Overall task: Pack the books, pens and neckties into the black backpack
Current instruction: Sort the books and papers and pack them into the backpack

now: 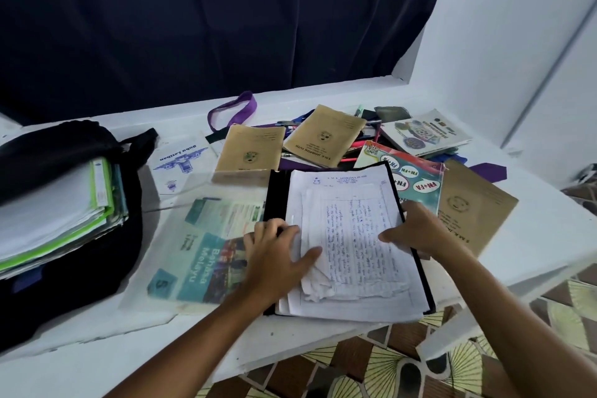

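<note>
White paper, covered in handwriting, lies under both my hands: a loose stack of sheets sitting in an open black folder on the white surface. My left hand lies flat on the stack's left edge, fingers spread and thumb stretched across the page. My right hand presses on the right edge with fingers spread, wrapping nothing that I can see.

Well to the left of my left hand, the black backpack lies open, already holding a thick pile of books and folders with green edges. Between it and my left hand lies a teal Bahasa Melayu textbook, and beyond that a white exercise book with blue print. Past my fingertips lie two brown exercise books, with pens scattered among them and a purple necktie looped at the far edge. Just beyond my right hand is a colourful book marked FN+FA, partly under the folder, and to the right of that hand a third brown exercise book. Farther off lies another illustrated book.
</note>
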The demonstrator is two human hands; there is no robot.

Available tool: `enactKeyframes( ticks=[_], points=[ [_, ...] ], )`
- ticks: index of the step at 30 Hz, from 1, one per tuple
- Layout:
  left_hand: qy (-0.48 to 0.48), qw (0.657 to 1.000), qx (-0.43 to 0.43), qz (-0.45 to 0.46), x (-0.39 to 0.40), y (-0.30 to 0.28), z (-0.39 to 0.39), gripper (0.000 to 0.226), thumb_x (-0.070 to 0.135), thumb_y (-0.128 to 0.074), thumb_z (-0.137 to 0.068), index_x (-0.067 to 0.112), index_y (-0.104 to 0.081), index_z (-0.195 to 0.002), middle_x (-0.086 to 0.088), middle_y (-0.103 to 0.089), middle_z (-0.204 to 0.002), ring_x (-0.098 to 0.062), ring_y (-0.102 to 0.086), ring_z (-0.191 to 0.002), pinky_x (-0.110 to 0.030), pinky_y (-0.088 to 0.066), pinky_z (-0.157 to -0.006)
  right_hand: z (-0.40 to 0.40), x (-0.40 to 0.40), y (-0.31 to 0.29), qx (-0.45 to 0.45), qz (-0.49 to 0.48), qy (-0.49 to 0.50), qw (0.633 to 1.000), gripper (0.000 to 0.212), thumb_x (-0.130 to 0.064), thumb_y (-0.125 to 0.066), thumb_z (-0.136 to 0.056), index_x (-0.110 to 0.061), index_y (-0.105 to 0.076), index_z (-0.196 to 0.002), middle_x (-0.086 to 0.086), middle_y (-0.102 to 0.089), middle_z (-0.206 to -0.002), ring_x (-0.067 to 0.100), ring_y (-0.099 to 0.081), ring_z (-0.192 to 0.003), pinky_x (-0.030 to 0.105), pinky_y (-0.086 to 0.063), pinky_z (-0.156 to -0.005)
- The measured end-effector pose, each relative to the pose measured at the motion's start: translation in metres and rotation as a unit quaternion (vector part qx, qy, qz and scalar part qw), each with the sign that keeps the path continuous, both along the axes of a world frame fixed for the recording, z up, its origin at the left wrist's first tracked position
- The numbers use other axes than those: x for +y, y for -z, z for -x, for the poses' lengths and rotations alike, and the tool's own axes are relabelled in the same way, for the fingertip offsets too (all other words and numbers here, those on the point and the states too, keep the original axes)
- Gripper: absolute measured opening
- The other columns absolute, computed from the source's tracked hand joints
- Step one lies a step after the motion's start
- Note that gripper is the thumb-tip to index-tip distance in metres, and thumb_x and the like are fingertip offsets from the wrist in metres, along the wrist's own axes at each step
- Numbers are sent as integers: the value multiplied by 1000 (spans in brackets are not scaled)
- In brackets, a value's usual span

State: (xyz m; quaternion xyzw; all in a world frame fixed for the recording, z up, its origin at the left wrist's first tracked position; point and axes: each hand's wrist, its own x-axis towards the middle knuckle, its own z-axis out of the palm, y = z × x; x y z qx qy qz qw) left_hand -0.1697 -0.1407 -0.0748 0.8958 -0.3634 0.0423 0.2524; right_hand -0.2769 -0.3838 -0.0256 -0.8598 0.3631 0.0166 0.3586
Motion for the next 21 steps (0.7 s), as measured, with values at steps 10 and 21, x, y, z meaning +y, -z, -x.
enactKeyframes(
  ticks=[10,21],
  points=[
    [-18,966,244,90,-43,-29,3,58,28,-70,-87,16,-46,-138,0,-49,-141,-18,-45,-130,-31,-38,-106,-1,-9,-14,-116,-209,118,964,19,2,-46,-95,3,-64,-88,20,-61,-81,30,-61,-68,49,-59,-76],
    [-107,900,382,180,-66,-41,-1,69,22,-71,-84,19,-34,-142,0,-43,-140,-15,-43,-124,-32,-37,-99,-8,-6,-12,-104,-210,136,963,19,-1,-45,-97,6,-62,-98,17,-59,-83,29,-58,-72,48,-57,-82]
  ],
)
